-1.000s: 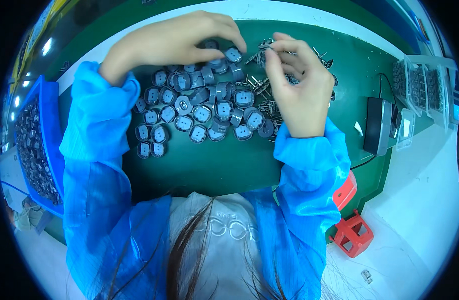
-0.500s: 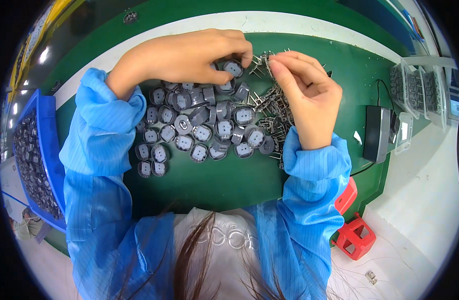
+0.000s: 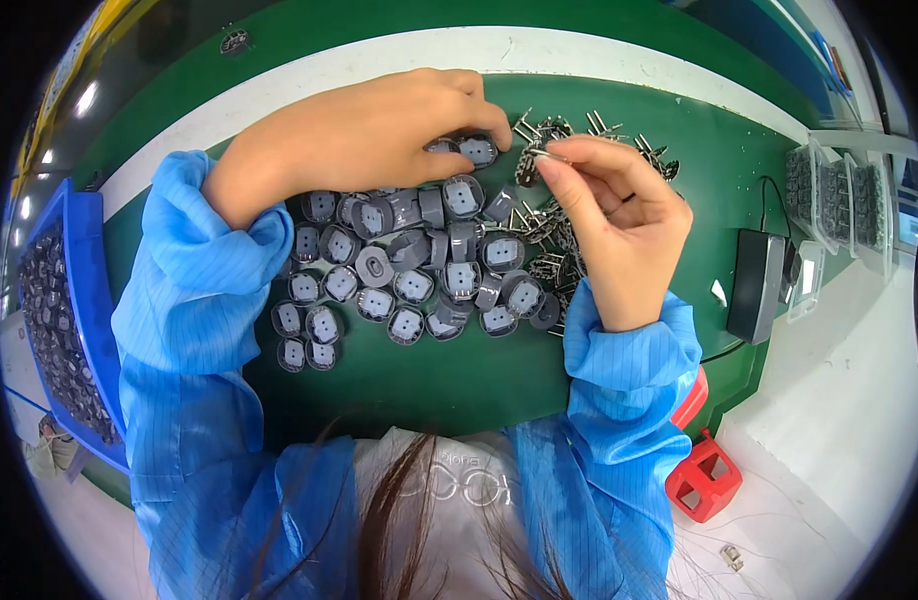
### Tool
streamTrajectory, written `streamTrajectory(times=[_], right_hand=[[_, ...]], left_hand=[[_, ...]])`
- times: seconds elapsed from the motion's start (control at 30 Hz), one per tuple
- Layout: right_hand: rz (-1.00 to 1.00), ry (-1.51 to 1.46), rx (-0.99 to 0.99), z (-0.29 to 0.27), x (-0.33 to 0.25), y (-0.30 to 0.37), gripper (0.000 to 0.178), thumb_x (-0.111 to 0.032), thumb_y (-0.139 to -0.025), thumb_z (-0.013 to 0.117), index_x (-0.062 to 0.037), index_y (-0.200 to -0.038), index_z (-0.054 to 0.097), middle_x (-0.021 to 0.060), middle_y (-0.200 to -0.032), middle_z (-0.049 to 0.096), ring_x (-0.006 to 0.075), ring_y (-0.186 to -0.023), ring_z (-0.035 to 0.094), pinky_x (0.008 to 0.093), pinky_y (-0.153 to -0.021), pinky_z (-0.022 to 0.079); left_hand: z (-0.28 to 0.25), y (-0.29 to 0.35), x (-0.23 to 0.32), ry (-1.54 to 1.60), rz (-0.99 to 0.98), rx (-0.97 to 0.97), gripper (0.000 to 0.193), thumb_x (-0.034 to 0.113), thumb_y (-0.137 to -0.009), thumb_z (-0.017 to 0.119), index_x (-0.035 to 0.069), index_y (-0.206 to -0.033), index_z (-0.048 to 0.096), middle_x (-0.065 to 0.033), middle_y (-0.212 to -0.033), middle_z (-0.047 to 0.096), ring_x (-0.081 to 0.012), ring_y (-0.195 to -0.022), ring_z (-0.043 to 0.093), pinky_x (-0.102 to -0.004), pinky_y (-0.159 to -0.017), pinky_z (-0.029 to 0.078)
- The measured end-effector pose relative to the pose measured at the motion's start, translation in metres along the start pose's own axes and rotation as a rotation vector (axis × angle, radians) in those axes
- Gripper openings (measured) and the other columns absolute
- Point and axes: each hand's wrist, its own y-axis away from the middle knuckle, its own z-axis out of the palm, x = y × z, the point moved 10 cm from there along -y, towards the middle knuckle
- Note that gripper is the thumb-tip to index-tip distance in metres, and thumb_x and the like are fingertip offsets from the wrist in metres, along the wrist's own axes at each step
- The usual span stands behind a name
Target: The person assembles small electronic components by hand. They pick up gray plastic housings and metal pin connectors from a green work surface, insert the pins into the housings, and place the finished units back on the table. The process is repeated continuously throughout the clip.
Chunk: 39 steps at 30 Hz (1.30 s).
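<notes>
My left hand (image 3: 409, 130) reaches over the far edge of a cluster of grey round plastic caps (image 3: 461, 280). Its thumb and fingers curve round one cap (image 3: 476, 151) with a pale inner face; whether that cap is off the table I cannot tell. In my right hand (image 3: 624, 205), thumb and forefinger pinch a small metal part with pins (image 3: 530, 164), just right of the left hand. Beneath and beyond it lies a loose pile of similar pinned metal parts (image 3: 557, 268). The caps mostly lie with their pale faces up, several on their sides.
A blue bin (image 3: 91, 300) of dark small parts stands at the left. To the right are a black box with a cable (image 3: 754, 285) and clear trays of parts (image 3: 839, 190). A red stool (image 3: 704, 480) stands on the floor. One dark part (image 3: 235, 41) lies far off.
My right hand has drawn slightly away from the pile, and the pinched metal part now shows clearly. My left hand stays over the same cap. The whole view has shifted a little.
</notes>
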Motion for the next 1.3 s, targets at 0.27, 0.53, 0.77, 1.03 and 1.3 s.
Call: streamTrajectory(times=[0.27, 0.53, 0.77, 1.03, 1.3], right_hand=[[-0.056, 0.139, -0.002, 0.002, -0.004, 0.000, 0.011, 0.003, -0.084, 0.074, 0.0015, -0.095, 0.071, 0.0083, -0.091, 0.072, 0.0145, -0.085, 0.069, 0.0272, -0.076, 0.057], [-0.242, 0.195, -0.001, 0.006, -0.023, 0.003, 0.017, 0.006, -0.078, 0.076, -0.0010, -0.093, 0.073, 0.0097, -0.090, 0.071, 0.0166, -0.081, 0.069, 0.0277, -0.072, 0.056], [-0.399, 0.342, 0.078, 0.000, -0.036, 0.007, 0.021, 0.007, -0.074, 0.078, -0.0032, -0.092, 0.076, 0.0094, -0.087, 0.071, 0.0189, -0.079, 0.070, 0.0285, -0.070, 0.055], [-0.510, 0.453, 0.099, 0.001, -0.048, 0.011, 0.026, 0.007, -0.071, 0.081, -0.0047, -0.094, 0.077, 0.0083, -0.085, 0.070, 0.0194, -0.076, 0.068, 0.0294, -0.067, 0.054], [-0.671, 0.672, 0.076, 0.015, -0.057, 0.021, 0.027, 0.011, -0.071, 0.079, -0.0031, -0.094, 0.078, 0.0073, -0.083, 0.068, 0.0171, -0.075, 0.067, 0.0286, -0.071, 0.054]], left_hand=[[-0.003, -0.007, -0.002, 0.115, -0.089, 0.016, 0.030, 0.001, -0.073, 0.077, 0.000, -0.096, 0.057, -0.0106, -0.087, 0.061, -0.0266, -0.081, 0.061, -0.0351, -0.074, 0.051], [-0.020, -0.001, 0.001, 0.499, -0.115, 0.236, 0.034, -0.004, -0.079, 0.073, 0.000, -0.112, 0.069, -0.0065, -0.095, 0.066, -0.0125, -0.086, 0.064, -0.0287, -0.070, 0.055], [-0.012, 0.004, 0.016, 0.658, -0.192, 0.142, 0.038, -0.010, -0.081, 0.071, -0.003, -0.118, 0.067, -0.0103, -0.107, 0.070, -0.0097, -0.095, 0.066, -0.0232, -0.082, 0.058], [-0.014, 0.004, 0.017, 0.672, -0.300, 0.242, 0.034, -0.012, -0.079, 0.073, -0.004, -0.111, 0.064, -0.0063, -0.090, 0.071, -0.0055, -0.084, 0.066, -0.0203, -0.075, 0.057], [-0.008, 0.003, 0.015, 0.672, -0.237, 0.194, 0.027, -0.009, -0.078, 0.074, -0.004, -0.101, 0.062, -0.0083, -0.090, 0.071, -0.0080, -0.083, 0.069, -0.0185, -0.071, 0.055]])
